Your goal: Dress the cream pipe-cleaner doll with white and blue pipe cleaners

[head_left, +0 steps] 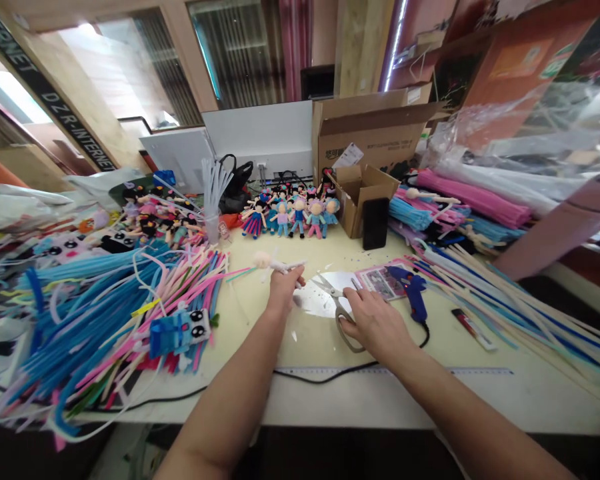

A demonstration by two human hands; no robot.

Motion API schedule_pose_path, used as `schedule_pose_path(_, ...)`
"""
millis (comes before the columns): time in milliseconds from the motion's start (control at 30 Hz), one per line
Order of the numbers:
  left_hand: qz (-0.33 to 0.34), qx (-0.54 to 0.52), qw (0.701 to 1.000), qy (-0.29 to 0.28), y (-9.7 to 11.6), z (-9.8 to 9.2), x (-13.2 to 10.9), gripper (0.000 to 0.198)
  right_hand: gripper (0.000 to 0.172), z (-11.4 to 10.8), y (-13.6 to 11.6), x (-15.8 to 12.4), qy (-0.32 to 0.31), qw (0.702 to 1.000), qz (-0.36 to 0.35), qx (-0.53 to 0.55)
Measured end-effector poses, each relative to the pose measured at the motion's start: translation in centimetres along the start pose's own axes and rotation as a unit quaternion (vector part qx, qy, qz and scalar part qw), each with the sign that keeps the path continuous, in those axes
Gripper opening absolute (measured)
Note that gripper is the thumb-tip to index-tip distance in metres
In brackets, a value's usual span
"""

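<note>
Head: one scissors point(336, 305), seemingly one doll point(271, 263)

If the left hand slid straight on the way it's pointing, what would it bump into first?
The left hand, holding a pale figure, would likely reach the row of small dolls first; depth is unclear.

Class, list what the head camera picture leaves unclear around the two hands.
Head view:
- scissors: handles partly hidden under the right hand; grip unclear.
- pale doll: lower part hidden in the left hand.
- cardboard box: print too small to read.
</note>
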State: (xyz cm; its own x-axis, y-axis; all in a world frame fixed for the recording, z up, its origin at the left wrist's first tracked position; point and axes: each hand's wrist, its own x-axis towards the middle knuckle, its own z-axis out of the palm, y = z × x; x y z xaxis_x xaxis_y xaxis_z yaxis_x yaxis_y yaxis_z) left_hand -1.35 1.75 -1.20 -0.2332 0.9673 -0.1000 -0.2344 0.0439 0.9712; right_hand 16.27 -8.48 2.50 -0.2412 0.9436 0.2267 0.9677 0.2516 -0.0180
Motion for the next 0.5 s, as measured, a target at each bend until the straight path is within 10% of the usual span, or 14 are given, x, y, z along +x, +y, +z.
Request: schedule_pose_path(500, 0.000, 0.169, 0.975, -0.144, 1.2, 0.6, -1.6, 0.011, 0.025, -1.0, 1.5, -5.0, -0.142, 0.986, 0.085, -0.018)
